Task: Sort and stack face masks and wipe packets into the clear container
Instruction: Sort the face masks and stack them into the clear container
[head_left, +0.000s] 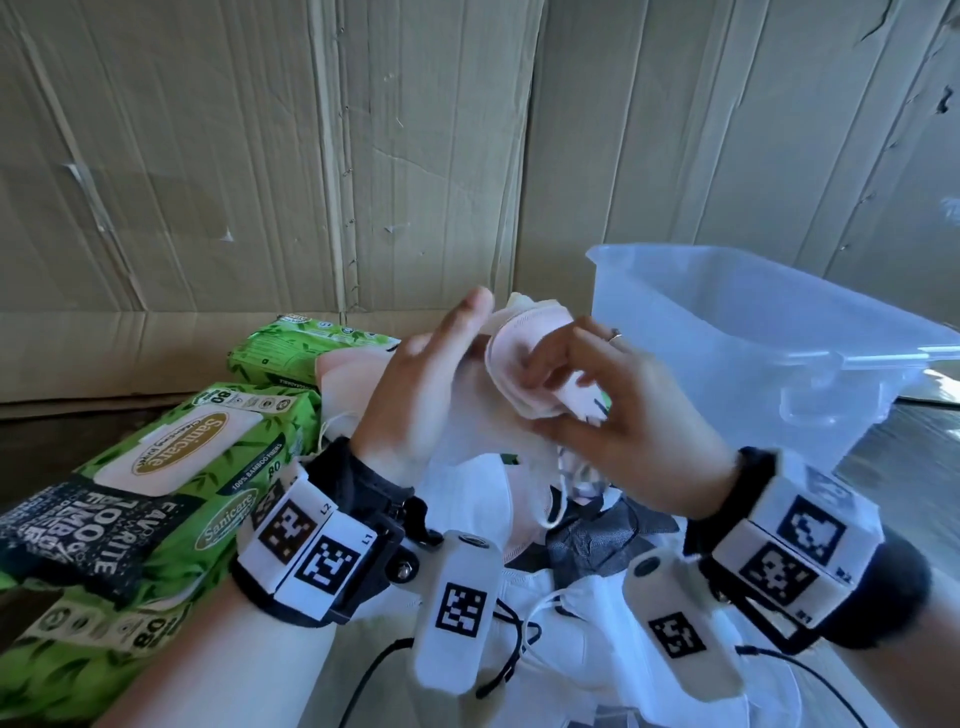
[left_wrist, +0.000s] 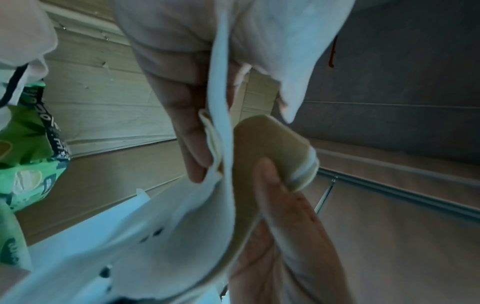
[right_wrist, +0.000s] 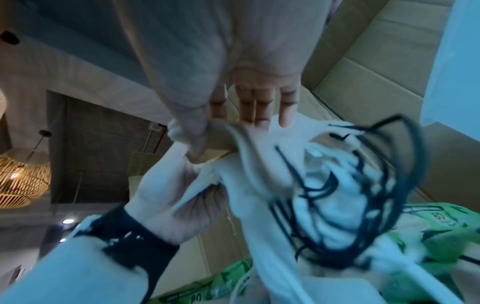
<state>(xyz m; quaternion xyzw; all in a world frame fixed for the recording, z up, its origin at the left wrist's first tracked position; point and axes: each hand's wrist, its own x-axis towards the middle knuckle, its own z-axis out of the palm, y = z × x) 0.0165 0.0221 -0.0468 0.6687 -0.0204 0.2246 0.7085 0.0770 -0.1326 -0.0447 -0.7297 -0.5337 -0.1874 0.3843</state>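
Masks (head_left: 524, 364) look light, floppy and tangle-prone, so both hands, left hand (head_left: 415, 395) and right hand (head_left: 623, 415), pinch the bunch by its edges, not its loops.

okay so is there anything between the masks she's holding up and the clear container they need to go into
Nothing visible blocks the way. Both the left hand and right hand hold the bunch of masks in the air, just left of the clear container. Its top is open, with no lid on it, and only air lies between.
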